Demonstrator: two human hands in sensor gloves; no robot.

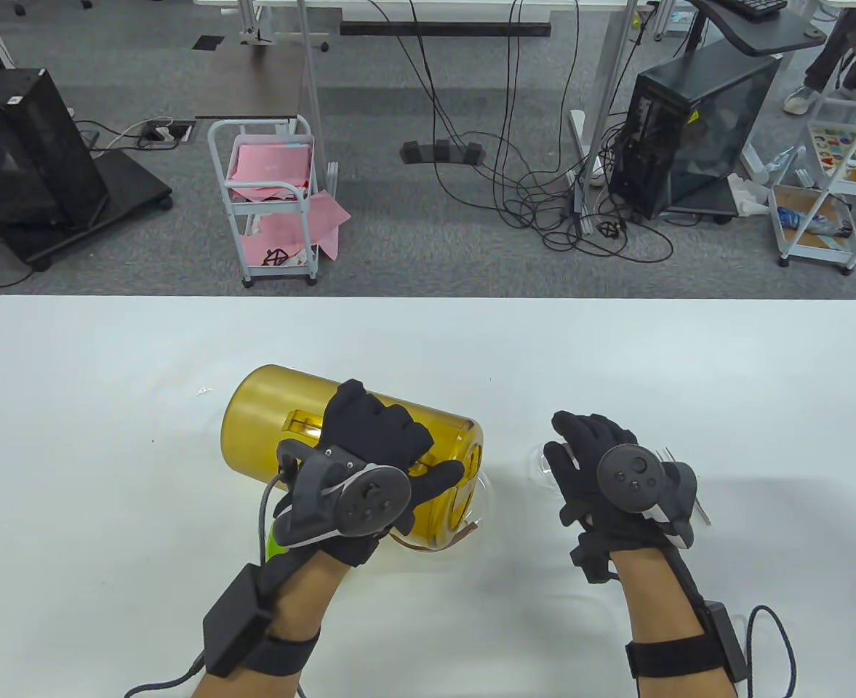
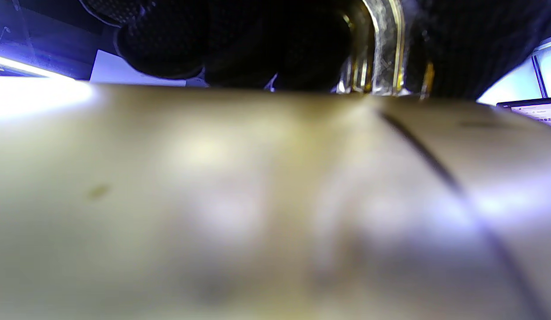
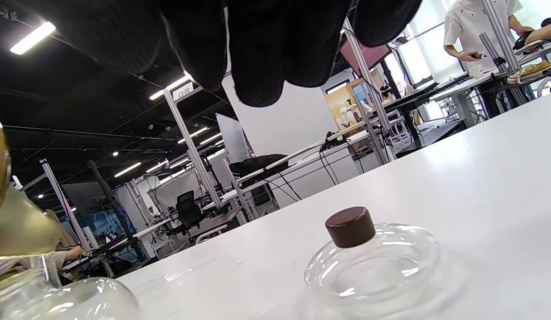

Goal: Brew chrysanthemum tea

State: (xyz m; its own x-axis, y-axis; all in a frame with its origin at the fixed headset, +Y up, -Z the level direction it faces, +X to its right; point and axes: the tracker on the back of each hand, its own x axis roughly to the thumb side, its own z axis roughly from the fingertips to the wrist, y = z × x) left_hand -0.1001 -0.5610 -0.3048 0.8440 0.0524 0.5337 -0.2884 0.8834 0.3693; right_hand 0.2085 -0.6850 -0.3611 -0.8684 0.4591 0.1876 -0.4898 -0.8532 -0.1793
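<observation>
A yellow translucent pitcher (image 1: 282, 422) is tipped on its side, its mouth low over a glass teapot (image 1: 480, 502). My left hand (image 1: 380, 447) grips the pitcher's handle (image 2: 384, 44); the pitcher wall (image 2: 257, 200) fills the left wrist view. In the right wrist view the pitcher's lip (image 3: 13, 231) hangs above the teapot (image 3: 80, 302). A glass lid (image 3: 377, 271) with a brown knob (image 3: 350, 226) lies on the white table (image 1: 108, 378). My right hand (image 1: 584, 454) hovers over the lid with relaxed fingers (image 3: 257, 66), holding nothing.
Metal tweezers (image 1: 700, 509) lie on the table, partly under my right hand. Something green (image 1: 275, 538) shows beneath my left wrist. Past the far table edge stand a small white cart (image 1: 268, 196) and computer towers on the floor.
</observation>
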